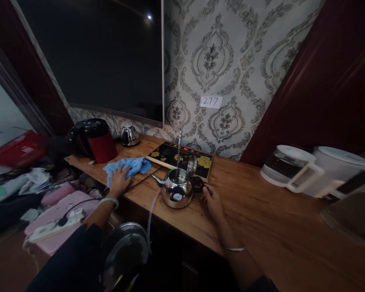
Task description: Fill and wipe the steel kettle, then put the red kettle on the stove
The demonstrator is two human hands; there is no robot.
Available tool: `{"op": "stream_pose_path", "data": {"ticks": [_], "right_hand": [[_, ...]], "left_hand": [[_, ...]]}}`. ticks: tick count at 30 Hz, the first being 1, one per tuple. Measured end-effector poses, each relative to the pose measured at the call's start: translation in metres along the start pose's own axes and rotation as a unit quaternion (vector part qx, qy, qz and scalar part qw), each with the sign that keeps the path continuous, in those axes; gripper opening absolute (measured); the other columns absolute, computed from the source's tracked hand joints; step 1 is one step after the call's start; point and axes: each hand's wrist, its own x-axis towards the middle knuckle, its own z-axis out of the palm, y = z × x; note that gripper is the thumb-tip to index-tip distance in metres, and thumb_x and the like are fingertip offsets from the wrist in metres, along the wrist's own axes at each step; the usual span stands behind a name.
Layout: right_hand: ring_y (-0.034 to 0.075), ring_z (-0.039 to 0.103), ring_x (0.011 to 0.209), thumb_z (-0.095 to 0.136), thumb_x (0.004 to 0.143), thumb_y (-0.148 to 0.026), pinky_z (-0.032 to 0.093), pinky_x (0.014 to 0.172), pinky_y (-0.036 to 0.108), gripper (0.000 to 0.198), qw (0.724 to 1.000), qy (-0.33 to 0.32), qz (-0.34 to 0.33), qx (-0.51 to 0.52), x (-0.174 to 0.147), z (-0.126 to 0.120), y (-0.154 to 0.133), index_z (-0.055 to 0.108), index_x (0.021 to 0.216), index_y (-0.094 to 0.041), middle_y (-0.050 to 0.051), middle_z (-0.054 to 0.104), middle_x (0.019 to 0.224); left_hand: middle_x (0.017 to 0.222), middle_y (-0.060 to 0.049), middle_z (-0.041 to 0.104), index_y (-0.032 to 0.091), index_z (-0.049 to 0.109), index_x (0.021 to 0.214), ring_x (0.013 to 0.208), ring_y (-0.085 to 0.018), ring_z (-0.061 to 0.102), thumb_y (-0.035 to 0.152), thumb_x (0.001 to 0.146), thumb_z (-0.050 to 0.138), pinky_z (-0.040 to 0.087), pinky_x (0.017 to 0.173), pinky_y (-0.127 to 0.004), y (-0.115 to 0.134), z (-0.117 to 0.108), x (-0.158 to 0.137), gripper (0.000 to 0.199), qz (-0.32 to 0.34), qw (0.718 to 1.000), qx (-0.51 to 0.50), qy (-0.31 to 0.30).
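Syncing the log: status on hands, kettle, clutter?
Left hand on blue cloth. Right hand at kettle handle. Kettle upright, lid raised. Black cord between cloth and kettle.

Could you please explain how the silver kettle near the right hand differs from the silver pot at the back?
The silver kettle has its lid tipped open, while the silver pot looks covered. The kettle stands near the front of the counter, beside the right hand; the pot farther back, toward the wall. The kettle looks larger, but it is also nearer the camera than the pot. Both are shiny and upright.
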Motion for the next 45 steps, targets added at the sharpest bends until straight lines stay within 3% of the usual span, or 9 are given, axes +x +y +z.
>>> {"op": "stream_pose_path", "data": {"ticks": [45], "right_hand": [[0.016, 0.055, 0.05, 0.063, 0.073, -0.068, 0.043, 0.047, 0.028, 0.059, 1.0, 0.0, -0.001, 0.007, -0.0022, -0.0003, -0.0042, 0.068, 0.103, -0.017, 0.0, 0.062, 0.059]], "left_hand": [[0.149, -0.013, 0.045, 0.025, 0.056, 0.135, 0.127, -0.035, 0.047, 0.035, 0.088, 0.049, 0.039, 0.103, -0.051, -0.0032, 0.0047, -0.0003, 0.048, 0.014, 1.0, -0.003, 0.025]]}}
